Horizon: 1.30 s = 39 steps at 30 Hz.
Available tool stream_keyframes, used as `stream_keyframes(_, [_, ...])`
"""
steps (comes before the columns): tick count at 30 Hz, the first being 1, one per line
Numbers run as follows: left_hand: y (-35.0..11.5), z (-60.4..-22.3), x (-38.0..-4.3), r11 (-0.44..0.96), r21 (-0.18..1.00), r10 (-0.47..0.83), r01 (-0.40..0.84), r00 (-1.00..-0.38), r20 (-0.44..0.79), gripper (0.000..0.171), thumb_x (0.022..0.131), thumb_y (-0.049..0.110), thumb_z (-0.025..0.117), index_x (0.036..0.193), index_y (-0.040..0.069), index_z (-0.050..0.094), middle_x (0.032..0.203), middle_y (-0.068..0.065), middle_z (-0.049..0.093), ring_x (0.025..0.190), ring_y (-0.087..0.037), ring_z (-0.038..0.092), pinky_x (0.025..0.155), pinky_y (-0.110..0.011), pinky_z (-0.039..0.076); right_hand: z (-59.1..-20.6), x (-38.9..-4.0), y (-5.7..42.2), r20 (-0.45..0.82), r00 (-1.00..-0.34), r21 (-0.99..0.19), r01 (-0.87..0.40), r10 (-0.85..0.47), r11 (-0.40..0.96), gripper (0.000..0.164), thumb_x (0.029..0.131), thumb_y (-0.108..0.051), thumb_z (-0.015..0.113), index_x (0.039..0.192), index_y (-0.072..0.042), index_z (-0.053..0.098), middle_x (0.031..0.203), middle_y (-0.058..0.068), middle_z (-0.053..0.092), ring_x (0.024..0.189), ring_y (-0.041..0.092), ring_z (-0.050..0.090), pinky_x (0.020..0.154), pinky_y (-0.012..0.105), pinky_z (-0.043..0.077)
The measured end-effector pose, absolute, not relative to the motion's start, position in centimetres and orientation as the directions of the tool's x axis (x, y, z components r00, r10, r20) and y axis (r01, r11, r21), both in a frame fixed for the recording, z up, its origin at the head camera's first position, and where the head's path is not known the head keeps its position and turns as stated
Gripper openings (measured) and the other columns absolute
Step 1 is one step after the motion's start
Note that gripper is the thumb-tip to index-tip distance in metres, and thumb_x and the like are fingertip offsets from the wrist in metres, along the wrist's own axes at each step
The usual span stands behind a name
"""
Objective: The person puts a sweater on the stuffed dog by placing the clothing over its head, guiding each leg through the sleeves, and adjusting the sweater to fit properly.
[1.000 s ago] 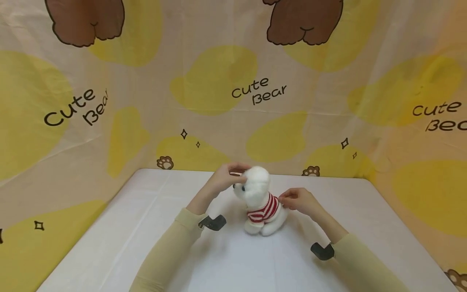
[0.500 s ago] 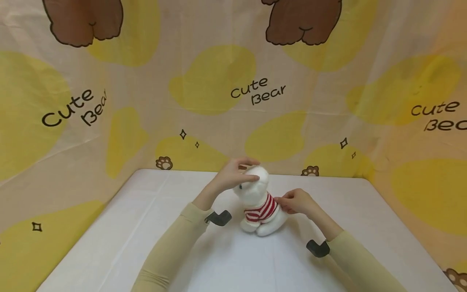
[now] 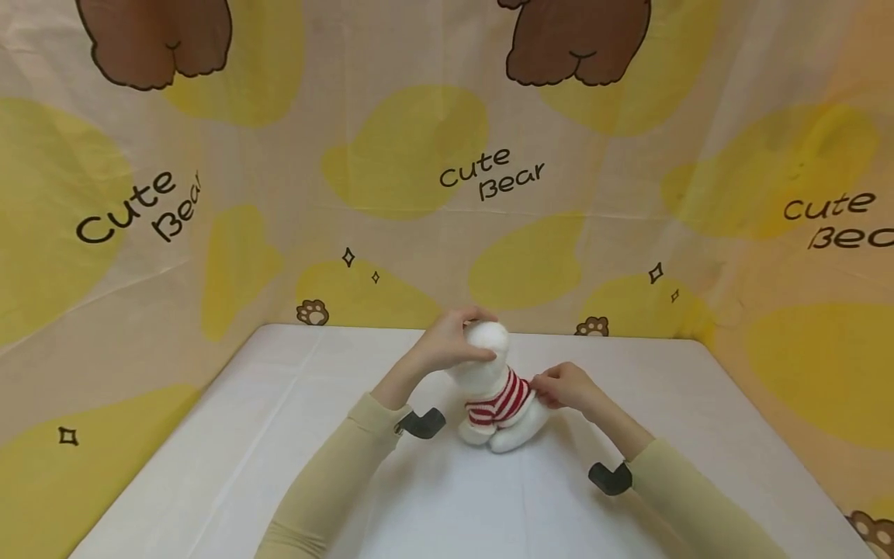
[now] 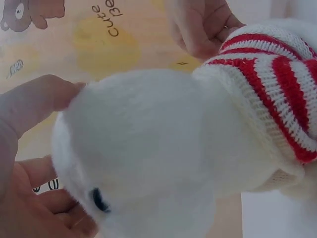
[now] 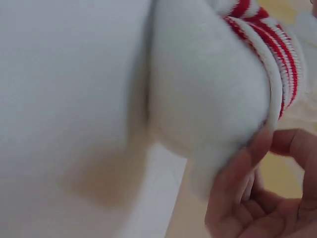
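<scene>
A white plush dog (image 3: 479,378) sits upright on the white table, wearing a red-and-white striped knit sweater (image 3: 513,397). My left hand (image 3: 447,340) holds its head from the left, thumb on the near side and fingers over the far side. In the left wrist view, one dark eye (image 4: 99,200) shows near those fingers. Behind the dog's back, my right hand (image 3: 571,386) pinches the sweater's rear hem between thumb and fingers. Up close in the right wrist view, the fingertips meet at the white hem (image 5: 274,94) beside the plush rump (image 5: 208,89).
The white table (image 3: 335,365) ends at a cloth backdrop (image 3: 391,233) with yellow patches, bears and "Cute Bear" lettering, which rises at the back and both sides. A dark wrist mount (image 3: 423,424) sticks out from the left cuff, another dark mount (image 3: 610,478) from the right.
My left hand has slid right, from the dog's muzzle to further round its head, now covering the face in the head view. The dog has shifted slightly left; my right hand stays at the hem.
</scene>
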<state>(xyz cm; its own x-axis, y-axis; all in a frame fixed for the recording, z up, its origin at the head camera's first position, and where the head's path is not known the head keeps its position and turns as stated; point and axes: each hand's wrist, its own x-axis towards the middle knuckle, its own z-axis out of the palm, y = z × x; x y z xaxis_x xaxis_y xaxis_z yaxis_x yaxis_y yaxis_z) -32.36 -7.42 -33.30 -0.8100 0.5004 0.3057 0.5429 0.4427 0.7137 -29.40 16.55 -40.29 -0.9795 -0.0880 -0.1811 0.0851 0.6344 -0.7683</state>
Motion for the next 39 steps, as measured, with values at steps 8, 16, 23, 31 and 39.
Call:
stream_keyframes(8, [-7.0, -33.6, -32.1, 0.451, 0.681, 0.495, 0.577, -0.797, 0.347, 0.047, 0.068, 0.015, 0.081, 0.112, 0.01, 0.066, 0.114, -0.006, 0.065, 0.103, -0.02, 0.059, 0.083, -0.034, 0.05, -40.8, -27.8, 17.6, -0.073, -0.997, -0.564, 0.04, -0.002, 0.825, 0.026, 0.086, -0.024, 0.06, 0.077, 0.0, 0.067, 0.066, 0.004, 0.059, 0.065, 0.016, 0.051, 0.054, 0.025, 0.04])
stream_keyframes(16, [-7.1, -33.9, -32.0, 0.453, 0.689, 0.478, 0.566, -0.806, 0.348, 0.048, 0.068, 0.015, 0.081, 0.113, 0.01, 0.065, 0.113, -0.006, 0.065, 0.101, -0.02, 0.06, 0.083, -0.034, 0.051, -40.3, -25.7, 16.6, -0.098, -0.995, -0.669, 0.05, -0.021, 0.742, 0.031, 0.089, -0.029, 0.063, 0.069, -0.004, 0.064, 0.059, 0.002, 0.061, 0.054, 0.012, 0.056, 0.052, 0.025, 0.047])
stream_keyframes(23, [-7.2, -33.8, -32.0, 0.458, 0.684, 0.473, 0.568, -0.807, 0.354, 0.047, 0.069, 0.016, 0.081, 0.113, 0.01, 0.065, 0.114, -0.006, 0.065, 0.101, -0.021, 0.059, 0.082, -0.034, 0.051, -40.9, -25.5, 16.1, -0.182, -0.983, -0.822, 0.145, -0.013, 0.55, 0.022, 0.084, -0.019, 0.068, 0.079, 0.003, 0.068, 0.064, 0.004, 0.067, 0.057, 0.012, 0.064, 0.055, 0.027, 0.055])
stream_keyframes(31, [-7.2, -33.8, -31.9, 0.466, 0.674, 0.47, 0.574, -0.805, 0.361, 0.046, 0.068, 0.016, 0.081, 0.111, 0.01, 0.066, 0.111, -0.006, 0.065, 0.099, -0.02, 0.059, 0.082, -0.033, 0.05, -41.2, -24.9, 17.6, -0.166, -0.986, -0.716, 0.141, 0.029, 0.683, 0.015, 0.081, -0.013, 0.068, 0.074, 0.0, 0.069, 0.061, 0.004, 0.065, 0.055, 0.013, 0.062, 0.056, 0.029, 0.055])
stream_keyframes(39, [-7.3, -34.2, -32.0, 0.454, 0.68, 0.463, 0.576, -0.805, 0.372, 0.047, 0.068, 0.017, 0.082, 0.111, 0.01, 0.066, 0.112, -0.006, 0.065, 0.1, -0.021, 0.058, 0.083, -0.033, 0.05, -42.0, -24.0, 17.1, -0.231, -0.972, -0.826, 0.172, -0.044, 0.536, 0.034, 0.087, -0.031, 0.067, 0.083, 0.002, 0.07, 0.07, 0.009, 0.07, 0.062, 0.018, 0.069, 0.058, 0.03, 0.056])
